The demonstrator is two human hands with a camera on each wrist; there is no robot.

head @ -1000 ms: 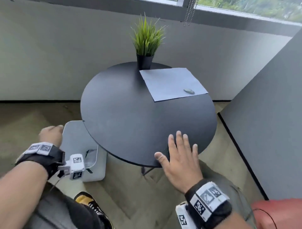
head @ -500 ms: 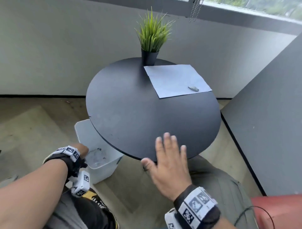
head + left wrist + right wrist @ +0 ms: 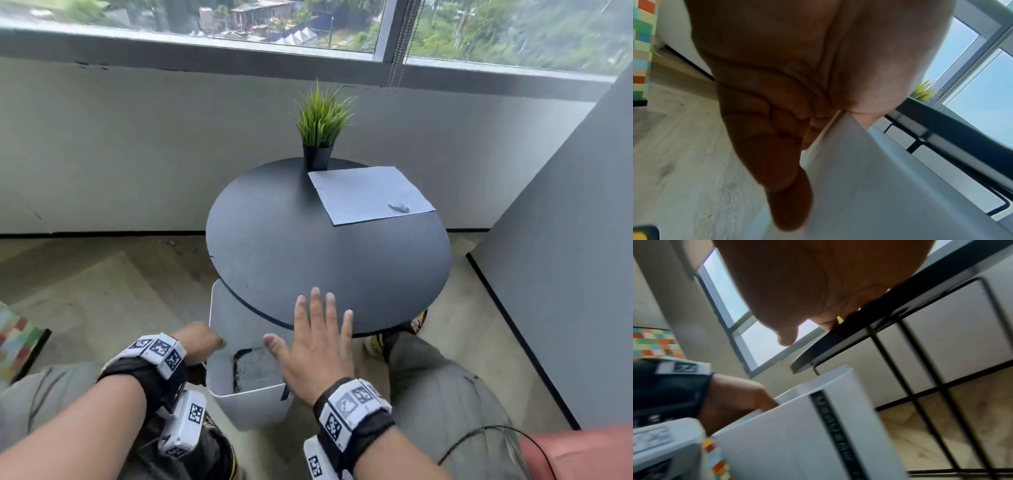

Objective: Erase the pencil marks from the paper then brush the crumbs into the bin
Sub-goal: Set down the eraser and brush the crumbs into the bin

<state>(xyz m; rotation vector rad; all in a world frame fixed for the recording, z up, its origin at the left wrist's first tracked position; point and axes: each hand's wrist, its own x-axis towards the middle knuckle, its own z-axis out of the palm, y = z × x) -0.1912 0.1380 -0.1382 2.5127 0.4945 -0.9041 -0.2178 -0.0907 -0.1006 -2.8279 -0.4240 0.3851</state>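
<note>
The left hand (image 3: 198,342) holds the bin (image 3: 253,404) rim under the worktop (image 3: 308,246) edge, the flat right hand (image 3: 318,339) ready to sweep crumbs in.

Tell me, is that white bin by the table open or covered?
Open. The white plastic bin has no lid; the head view looks straight down to its grey bottom, and the left hand grips its rim.

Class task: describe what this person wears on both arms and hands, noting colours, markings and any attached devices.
Both forearms are bare, with no sleeves or gloves. The left hand and right hand each have a black wrist strap carrying white tiles printed with black square code markers. A white boxy camera unit, also marked, hangs under each wrist.
</note>
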